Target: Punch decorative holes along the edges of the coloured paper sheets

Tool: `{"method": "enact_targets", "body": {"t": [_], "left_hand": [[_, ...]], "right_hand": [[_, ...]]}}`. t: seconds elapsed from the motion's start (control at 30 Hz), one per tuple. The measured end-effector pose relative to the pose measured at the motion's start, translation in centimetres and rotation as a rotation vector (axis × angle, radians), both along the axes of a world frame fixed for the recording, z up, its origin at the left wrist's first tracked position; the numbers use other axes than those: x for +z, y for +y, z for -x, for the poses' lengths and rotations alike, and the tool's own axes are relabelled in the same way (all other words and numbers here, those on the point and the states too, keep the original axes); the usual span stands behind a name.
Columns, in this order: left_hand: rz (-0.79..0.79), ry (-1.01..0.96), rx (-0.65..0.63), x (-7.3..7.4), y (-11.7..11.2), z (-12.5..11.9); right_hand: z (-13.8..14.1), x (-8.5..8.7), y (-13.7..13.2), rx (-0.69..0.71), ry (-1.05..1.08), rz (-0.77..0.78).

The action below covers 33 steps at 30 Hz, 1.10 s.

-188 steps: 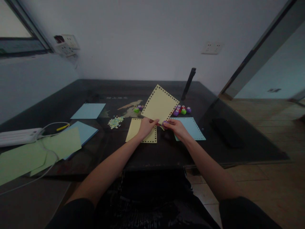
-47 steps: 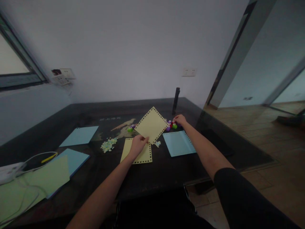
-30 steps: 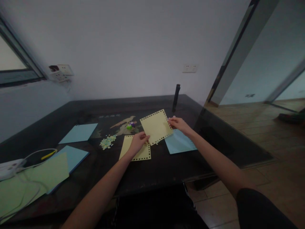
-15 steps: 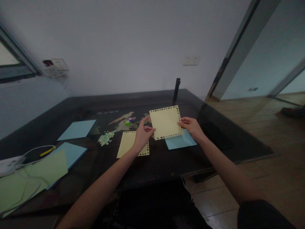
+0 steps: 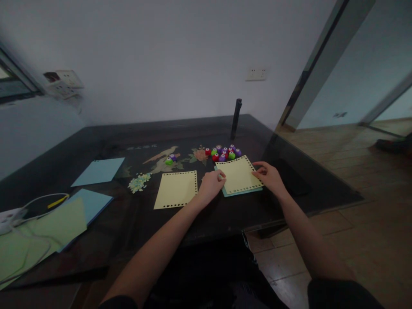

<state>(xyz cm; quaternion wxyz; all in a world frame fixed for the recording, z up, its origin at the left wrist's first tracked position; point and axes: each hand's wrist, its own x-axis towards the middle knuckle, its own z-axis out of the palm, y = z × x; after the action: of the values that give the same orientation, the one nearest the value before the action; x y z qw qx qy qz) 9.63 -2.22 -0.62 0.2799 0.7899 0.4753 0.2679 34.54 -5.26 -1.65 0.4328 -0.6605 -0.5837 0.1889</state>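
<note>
A yellow sheet with a punched border [image 5: 238, 176] lies on top of a blue sheet [image 5: 240, 193] on the dark table [image 5: 106, 137]. My left hand [image 5: 210, 189] pinches the yellow sheet's left edge. At its right edge, my right hand [image 5: 269, 176] rests with curled fingers gripping the paper. A second yellow punched sheet [image 5: 176, 195] lies flat just to the left of my left hand. A cluster of small coloured punches [image 5: 223, 153] sits right behind the held sheet.
Two more punches [image 5: 169, 160] and a heap of paper bits [image 5: 138, 182] lie left of centre. Blue sheets [image 5: 98, 171] and green paper [image 5: 54, 227] sit at the left beside a cable and power strip [image 5: 4, 214]. A black post [image 5: 236, 119] stands at the back.
The yellow sheet was held up in the air by both hands; now it has come down onto the blue sheet. The camera view has shifted slightly.
</note>
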Motion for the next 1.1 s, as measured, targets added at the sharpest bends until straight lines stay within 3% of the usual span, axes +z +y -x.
{"method": "enact_targets", "body": {"t": [0.53, 1.1], "left_hand": [[0.001, 0.152, 0.018, 0.3, -0.5, 0.0], [-0.079, 0.266, -0.054, 0.6, -1.4, -0.1]], "right_hand": [[0.6, -0.8, 0.3, -0.004, -0.184, 0.106], [0.5, -1.0, 0.2, 0.006, -0.342, 0.003]]}}
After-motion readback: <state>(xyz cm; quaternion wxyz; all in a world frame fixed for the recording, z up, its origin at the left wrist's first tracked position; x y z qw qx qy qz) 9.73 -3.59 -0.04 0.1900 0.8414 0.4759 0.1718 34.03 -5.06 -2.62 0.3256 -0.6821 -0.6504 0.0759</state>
